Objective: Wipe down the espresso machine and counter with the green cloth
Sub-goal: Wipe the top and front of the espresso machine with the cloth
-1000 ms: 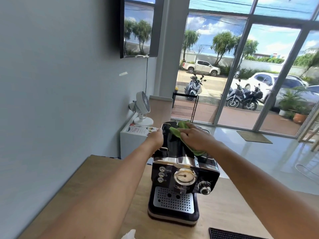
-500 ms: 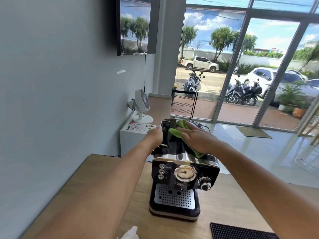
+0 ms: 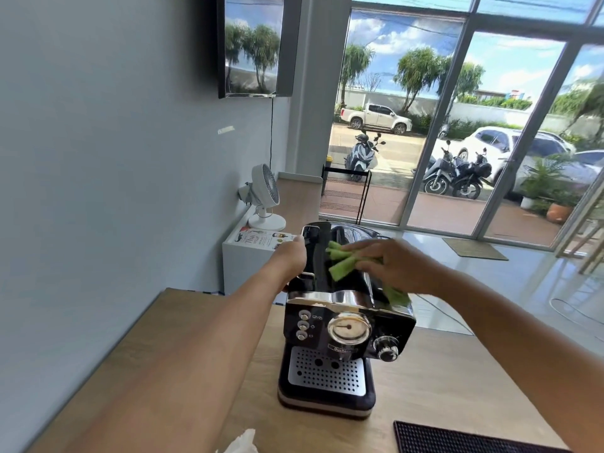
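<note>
The right grip point(image 3: 397, 264) is clamped on the bunched green cloth point(image 3: 341, 266), fingers above and thumb below, pressing it onto the top of the black-and-chrome espresso machine point(image 3: 346, 325). The left grip point(image 3: 292, 256) rests against the machine's top edge at 9 o'clock; its fingers are hidden, so I cannot tell whether they curl. The machine stands on the wooden worktop point(image 3: 441, 387). A black ribbed mat point(image 3: 457, 439) lies at 5 o'clock, crumpled white paper point(image 3: 243, 443) at 7, a white fan point(image 3: 266, 191) at 11.
</note>
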The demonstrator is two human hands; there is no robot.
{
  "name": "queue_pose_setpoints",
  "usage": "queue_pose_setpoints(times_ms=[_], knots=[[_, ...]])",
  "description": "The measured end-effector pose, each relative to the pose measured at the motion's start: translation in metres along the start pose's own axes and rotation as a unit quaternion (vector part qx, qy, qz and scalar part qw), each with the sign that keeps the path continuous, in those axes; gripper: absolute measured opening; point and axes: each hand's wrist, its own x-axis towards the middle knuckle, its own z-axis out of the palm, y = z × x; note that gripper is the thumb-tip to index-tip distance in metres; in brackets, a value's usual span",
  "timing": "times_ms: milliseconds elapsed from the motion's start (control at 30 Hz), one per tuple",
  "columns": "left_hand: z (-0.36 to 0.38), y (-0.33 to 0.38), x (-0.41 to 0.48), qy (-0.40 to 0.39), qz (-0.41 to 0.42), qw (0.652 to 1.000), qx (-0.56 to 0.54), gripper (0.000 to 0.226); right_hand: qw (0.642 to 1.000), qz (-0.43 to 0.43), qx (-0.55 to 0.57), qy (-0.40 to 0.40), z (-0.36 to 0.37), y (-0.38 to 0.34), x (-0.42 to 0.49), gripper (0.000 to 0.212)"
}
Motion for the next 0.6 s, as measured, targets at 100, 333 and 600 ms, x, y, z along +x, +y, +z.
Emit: queue_pose_setpoints(times_ms=[100,333,600], knots=[[0.001,-0.001,0.003,-0.009,-0.009,1.000,-0.026,0.035,0.987,0.075,0.023,0.143,-0.008,0.015,0.048,0.022],[0.003,-0.010,0.014,0.008,-0.004,1.000,-0.022,0.058,0.980,0.178,0.071,-0.053,0.025,0.011,0.162,0.035],[0.005,-0.013,0.023,0.003,-0.007,0.999,-0.033,0.059,0.954,0.258,-0.082,-0.128,0.028,0.063,0.191,0.028]])
